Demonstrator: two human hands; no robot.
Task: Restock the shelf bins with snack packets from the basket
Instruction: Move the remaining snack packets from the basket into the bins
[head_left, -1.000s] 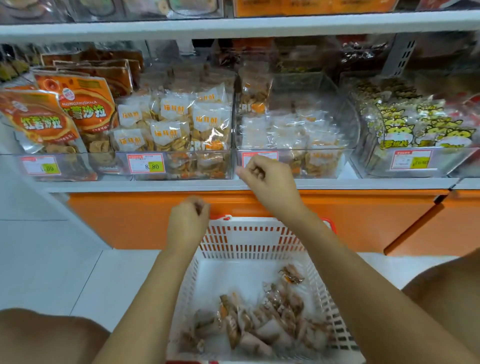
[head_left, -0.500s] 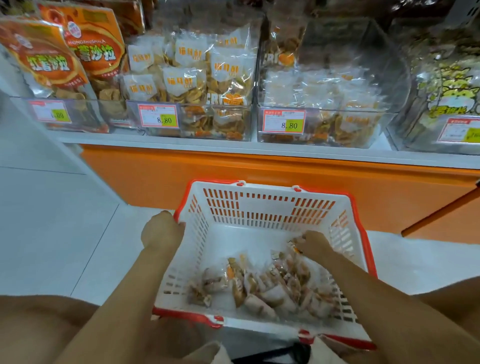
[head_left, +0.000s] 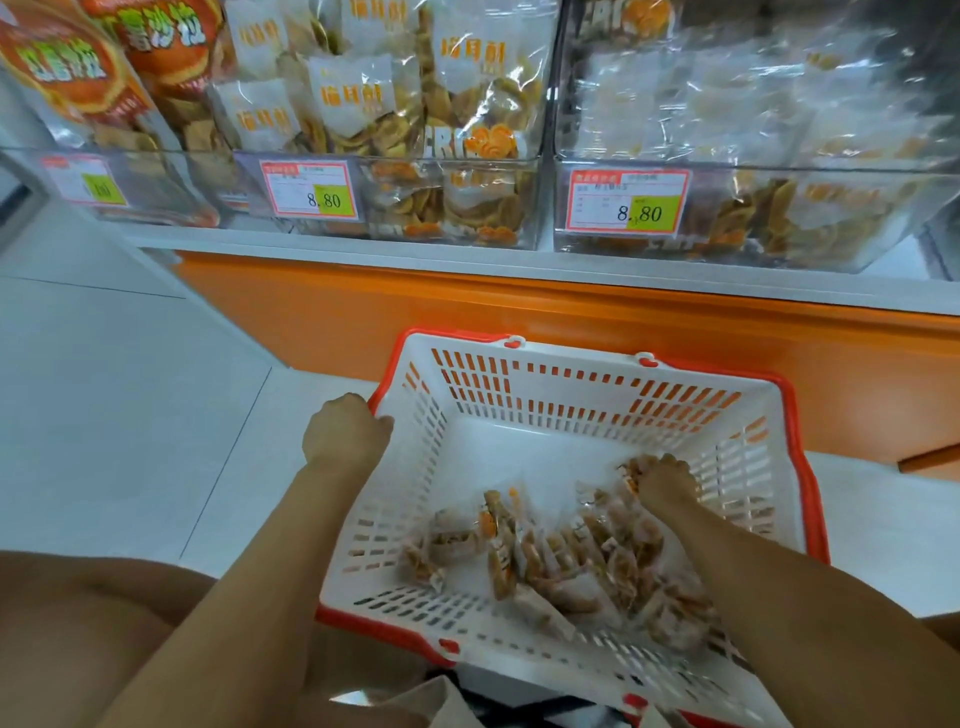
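Note:
A white basket with a red rim (head_left: 582, 410) stands on the floor below the shelf. Several small clear snack packets (head_left: 561, 561) lie in a heap on its bottom. My left hand (head_left: 345, 434) grips the basket's left rim. My right hand (head_left: 665, 480) is down inside the basket at the far right of the heap, its fingers curled round a snack packet (head_left: 631, 470). Above, clear shelf bins hold bagged snacks: one bin in the middle (head_left: 452, 208) and one on the right (head_left: 779, 218), each with an 8.80 price tag.
The white shelf edge (head_left: 519, 265) and an orange base panel (head_left: 571, 327) run right behind the basket. Large orange snack bags (head_left: 67, 78) fill the left bin. Pale tiled floor (head_left: 130, 415) lies to the left. My knees frame the view at the bottom corners.
My right hand came down from the shelf bin's front into the basket and closed on a packet. My left hand dropped to the basket's left rim. The view tilted down and moved closer.

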